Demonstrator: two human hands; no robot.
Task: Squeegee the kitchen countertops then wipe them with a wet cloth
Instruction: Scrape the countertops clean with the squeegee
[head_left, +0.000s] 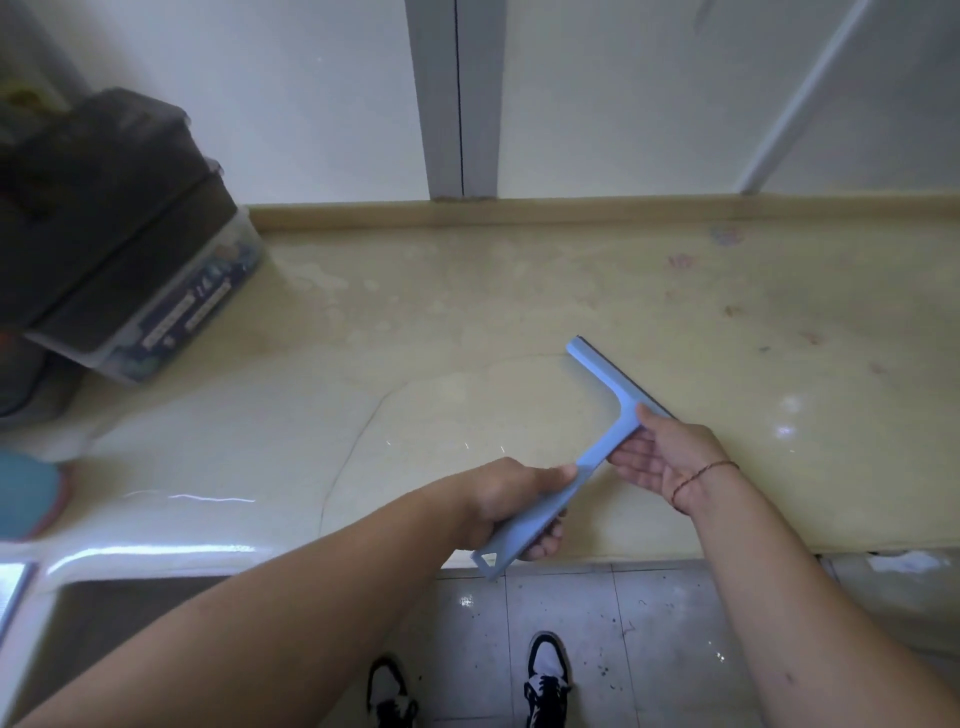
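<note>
While curled round the blue squeegee (582, 441) handle, left hand (511, 501); right hand (657, 454) open, fingers under its neck.

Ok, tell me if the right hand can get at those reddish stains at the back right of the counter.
Probably yes: the right hand only loosely touches the squeegee, and the countertop toward the stains shows nothing in between.

The scene is viewed from one head-worn wide-angle camera (edges visibly bowed), aimed forward and steeply down, close over the worktop (519, 291) and floor (649, 623).
</note>
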